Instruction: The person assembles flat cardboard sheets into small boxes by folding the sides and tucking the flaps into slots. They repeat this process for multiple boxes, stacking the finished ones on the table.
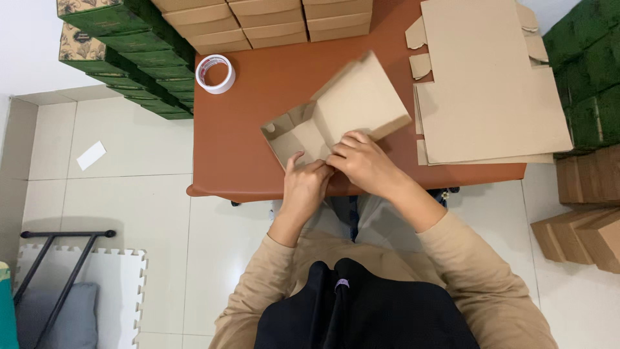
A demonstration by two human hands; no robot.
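Note:
A half-folded brown cardboard box lies on the reddish-brown table, its lid flap raised toward the far side. My left hand presses on the box's near wall at the table's front edge, thumb up against the cardboard. My right hand lies beside it, fingers curled over the same near edge of the box. Both hands grip the cardboard.
A stack of flat cardboard blanks lies at the table's right. A roll of tape sits at the left. Folded brown boxes line the far edge. Green boxes are stacked at left and more green boxes at right.

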